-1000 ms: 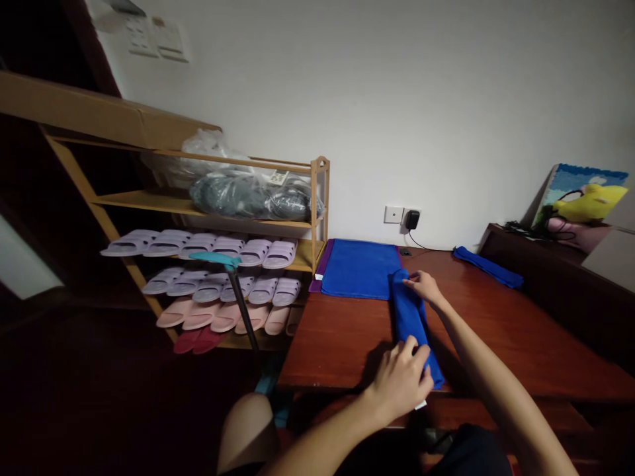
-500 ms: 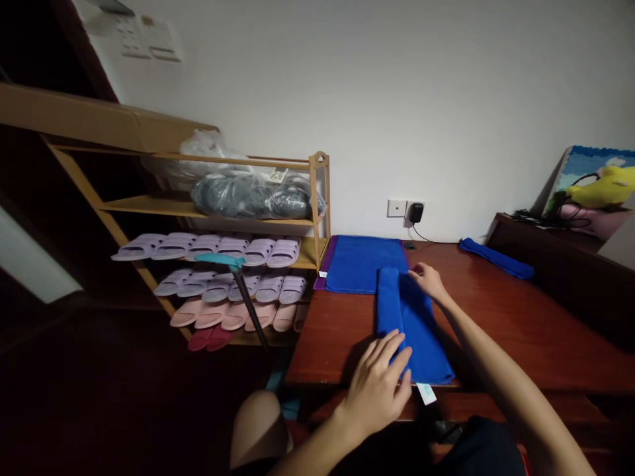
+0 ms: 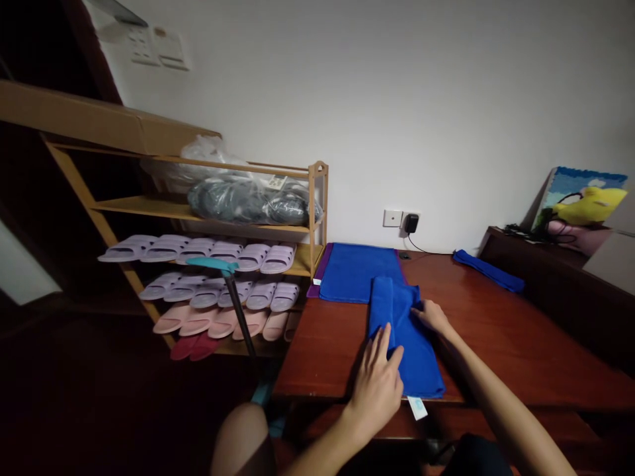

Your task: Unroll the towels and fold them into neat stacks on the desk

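A blue towel (image 3: 417,357) lies on the wooden table (image 3: 501,344) in front of me, its left side folded over into a narrow strip. A white tag (image 3: 417,408) hangs from its near edge over the table's front. My left hand (image 3: 378,383) rests on the folded strip with its fingers stretched out. At the towel's right edge, my right hand (image 3: 432,317) pinches the cloth between thumb and fingers. Beyond it, another blue towel (image 3: 357,268) lies flat on a purple cloth (image 3: 314,289), and the folded strip's far end reaches over its near corner.
A folded blue strip of cloth (image 3: 489,271) lies at the table's back right. A black adapter (image 3: 411,223) is plugged into the wall. On the left stands a wooden rack (image 3: 311,205) with slippers (image 3: 213,291) and bagged items. A turquoise-topped pole (image 3: 213,264) stands before it.
My right hand has slid from the towel's far right corner toward me along its right edge. The left hand stays on the folded strip, fingers flatter. The view has shifted slightly.
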Motion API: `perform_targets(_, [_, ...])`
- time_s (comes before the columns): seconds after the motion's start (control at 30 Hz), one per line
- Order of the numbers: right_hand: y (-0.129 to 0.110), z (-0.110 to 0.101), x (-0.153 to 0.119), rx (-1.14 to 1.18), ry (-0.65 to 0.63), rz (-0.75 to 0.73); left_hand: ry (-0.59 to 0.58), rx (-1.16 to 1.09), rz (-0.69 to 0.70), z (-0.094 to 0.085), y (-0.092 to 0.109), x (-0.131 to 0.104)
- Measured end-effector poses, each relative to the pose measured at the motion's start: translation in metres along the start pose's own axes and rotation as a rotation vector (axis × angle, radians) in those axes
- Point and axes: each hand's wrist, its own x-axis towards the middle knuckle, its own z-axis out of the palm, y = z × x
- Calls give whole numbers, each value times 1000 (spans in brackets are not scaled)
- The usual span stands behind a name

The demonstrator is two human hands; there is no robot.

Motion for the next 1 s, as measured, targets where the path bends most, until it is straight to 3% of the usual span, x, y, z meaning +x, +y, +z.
perform_targets(0.27, [-13,2,-7,52,64,-21,162,-109,-159,-25,-39,-8])
perform_targets(0.4, [-21,3,-16,25,41,-1,112,33,-174,-30,-57,-22])
perform_targets(0.5, [-25,1,-21,-26,20,11,92,153,-192,-40,-59,-25])
perform_targets(0.6, [-29,1,-24,-84,1,7,49,207,-203,-52,-54,-6])
perform_targets(0.7, [-33,4,-27,-151,-3,-3,-88,257,-255,-56,-52,34])
perform_targets(0.87, [-38,8,-34,-267,25,-47,-392,340,-451,-32,-65,91])
perform_targets(1.0, [-42,4,-39,-343,51,-93,-425,319,-465,-15,-74,100])
